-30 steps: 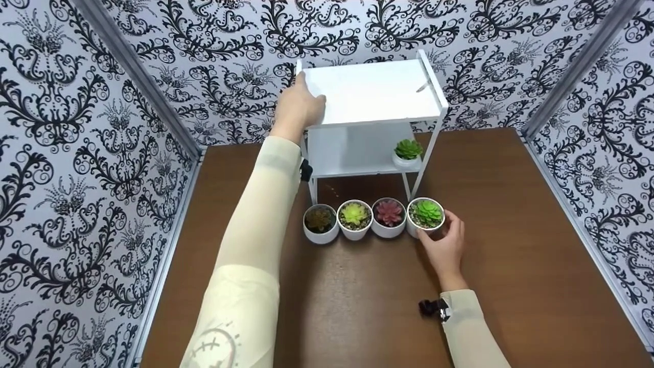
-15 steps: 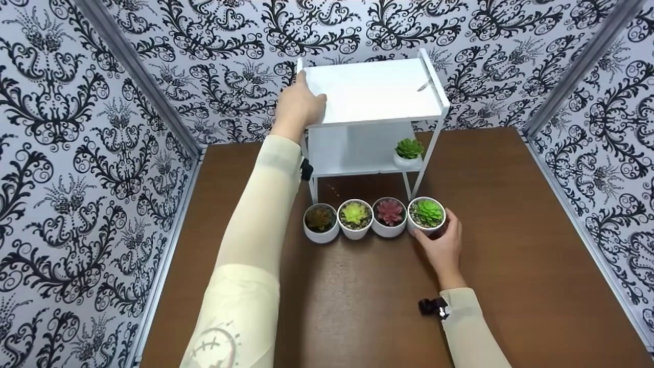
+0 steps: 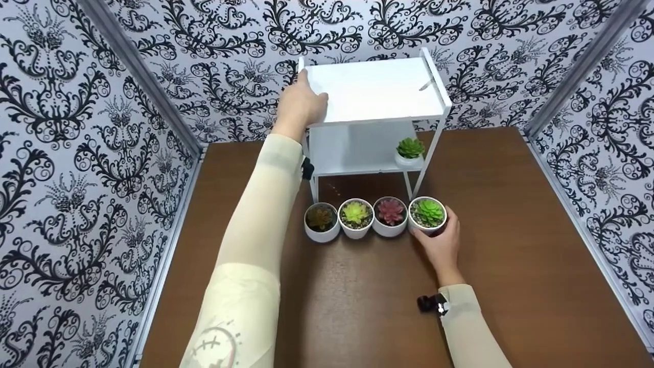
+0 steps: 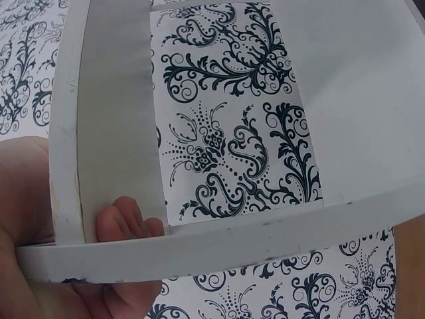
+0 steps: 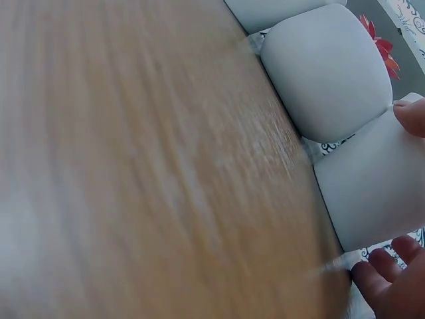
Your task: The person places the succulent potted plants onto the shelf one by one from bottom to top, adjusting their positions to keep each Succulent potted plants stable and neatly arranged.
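Observation:
My left hand point(image 3: 301, 106) grips the left end of a white two-tier shelf point(image 3: 375, 92) at its top. In the left wrist view, its fingers point(image 4: 126, 219) curl around the white frame near a corner. With thumb and fingers, my right hand point(image 3: 443, 245) holds a white pot with a bright green succulent point(image 3: 428, 212), which stands on the table at the right end of a row. Beside it in that row are pots with a red succulent point(image 3: 390, 211), a yellow-green succulent point(image 3: 355, 212) and a brownish succulent point(image 3: 321, 219).
A small white pot with a green succulent point(image 3: 410, 149) stands at the right end of the shelf's lower tier. The brown table point(image 3: 347, 306) is bounded by patterned walls point(image 3: 76, 153) with grey metal posts point(image 3: 138, 76) at the corners.
Hardly anything differs. My right hand has shifted slightly around the bright green succulent's pot, its fingers drawing in closer; the left hand stays on the shelf.

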Motion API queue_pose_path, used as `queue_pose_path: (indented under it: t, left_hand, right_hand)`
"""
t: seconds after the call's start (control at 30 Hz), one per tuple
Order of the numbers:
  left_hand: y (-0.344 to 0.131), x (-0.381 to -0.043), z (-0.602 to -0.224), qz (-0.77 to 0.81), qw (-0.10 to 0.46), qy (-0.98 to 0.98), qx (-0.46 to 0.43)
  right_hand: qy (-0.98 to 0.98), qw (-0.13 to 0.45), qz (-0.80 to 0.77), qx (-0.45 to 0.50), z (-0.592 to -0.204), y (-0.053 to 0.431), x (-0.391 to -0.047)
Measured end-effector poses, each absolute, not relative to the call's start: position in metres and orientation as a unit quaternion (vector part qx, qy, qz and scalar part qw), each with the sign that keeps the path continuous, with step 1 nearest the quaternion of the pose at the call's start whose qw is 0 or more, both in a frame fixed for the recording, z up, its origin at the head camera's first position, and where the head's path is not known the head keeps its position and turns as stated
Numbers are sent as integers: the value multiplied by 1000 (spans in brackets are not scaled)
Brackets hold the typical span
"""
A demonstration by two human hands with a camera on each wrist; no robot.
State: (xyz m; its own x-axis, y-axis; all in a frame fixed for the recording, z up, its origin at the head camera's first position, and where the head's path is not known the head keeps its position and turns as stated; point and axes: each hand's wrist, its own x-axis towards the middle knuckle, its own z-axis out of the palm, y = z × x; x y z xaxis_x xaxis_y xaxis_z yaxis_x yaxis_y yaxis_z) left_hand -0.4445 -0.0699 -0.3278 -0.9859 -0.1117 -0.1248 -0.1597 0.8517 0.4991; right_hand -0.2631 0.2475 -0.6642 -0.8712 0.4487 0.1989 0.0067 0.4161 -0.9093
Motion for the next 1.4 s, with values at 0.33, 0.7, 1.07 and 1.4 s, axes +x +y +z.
queue_pose_path:
  t: [0.33, 0.7, 1.07, 1.4]
  left_hand:
    - [-70, -443, -326, 269, 45, 960, -69]
    - [-68, -441, -326, 260, 44, 962, -72]
    - [-69, -442, -326, 256, 45, 963, -74]
    - [-69, -443, -326, 259, 42, 962, -71]
  right_hand:
    - [-795, 216, 551, -136, -667, 246, -266]
    - [-777, 217, 578, -122, -668, 245, -270]
    - [-769, 223, 585, -127, -669, 242, -274]
    - [-769, 215, 587, -131, -670, 240, -274]
